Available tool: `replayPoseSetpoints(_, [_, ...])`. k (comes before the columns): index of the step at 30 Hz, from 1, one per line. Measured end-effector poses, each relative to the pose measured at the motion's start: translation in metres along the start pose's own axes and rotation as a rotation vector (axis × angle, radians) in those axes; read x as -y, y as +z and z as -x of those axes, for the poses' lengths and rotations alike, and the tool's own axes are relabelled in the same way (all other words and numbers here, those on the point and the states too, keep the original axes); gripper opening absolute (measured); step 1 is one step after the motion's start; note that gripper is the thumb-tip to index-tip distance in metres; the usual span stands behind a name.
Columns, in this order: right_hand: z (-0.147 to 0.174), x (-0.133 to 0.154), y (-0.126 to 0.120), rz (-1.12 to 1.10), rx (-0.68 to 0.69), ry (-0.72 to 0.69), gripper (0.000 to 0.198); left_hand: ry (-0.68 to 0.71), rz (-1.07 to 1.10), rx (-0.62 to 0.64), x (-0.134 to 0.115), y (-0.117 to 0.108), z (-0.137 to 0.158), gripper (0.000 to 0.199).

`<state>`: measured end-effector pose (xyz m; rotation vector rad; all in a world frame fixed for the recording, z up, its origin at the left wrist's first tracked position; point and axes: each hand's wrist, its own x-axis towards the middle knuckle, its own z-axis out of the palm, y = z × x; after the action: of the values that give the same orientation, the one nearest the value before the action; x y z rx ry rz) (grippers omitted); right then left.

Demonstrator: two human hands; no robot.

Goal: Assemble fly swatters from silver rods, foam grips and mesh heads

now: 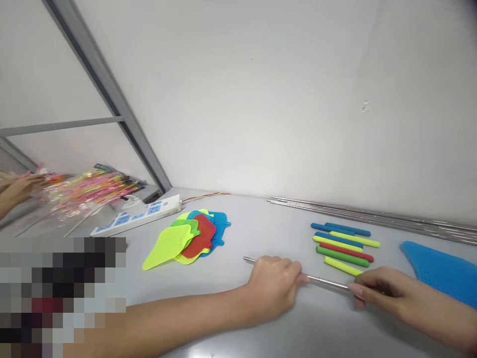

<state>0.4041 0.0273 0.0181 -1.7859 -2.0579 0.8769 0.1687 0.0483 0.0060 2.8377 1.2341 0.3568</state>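
A thin metal rod (330, 282) lies across both my hands, low over the table. My left hand (276, 286) is wrapped round it, and its bare tip sticks out on the left. With thumb and fingers my right hand (387, 293) pinches the rod near its right end. Just beyond my right hand lie several coloured plastic handle tubes (345, 256) in blue, yellow, red and green. Left of my left hand is a fanned pile of mesh fly swatter heads (167, 243) in yellow, green, red and blue. A blue textured piece (445, 271) is partly hidden behind my right hand.
Several long metal rods (372, 219) lie along the wall. A white power strip (149, 214) with a plug sits at back left, beside a grey metal frame (122, 109). Past it, another person's hand (24, 189) is near a heap of colourful bagged items (97, 186).
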Motion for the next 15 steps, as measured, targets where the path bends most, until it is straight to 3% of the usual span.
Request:
replayPoseSetpoints(6, [-0.018,0.027,0.007,-0.106,0.303,0.008,0.042,0.091,0.014,-0.032,0.000,0.005,-0.011,0.021])
replayPoseSetpoints(8, [-0.026,0.032,0.007,-0.099,0.311,0.002,0.043,0.088,0.024,-0.013,0.003,0.002,-0.014,0.024])
replayPoseSetpoints(15, [-0.036,0.026,-0.015,-0.130,0.377,0.186,0.042,0.138,-0.008,0.017,0.042,-0.010,-0.026,0.028])
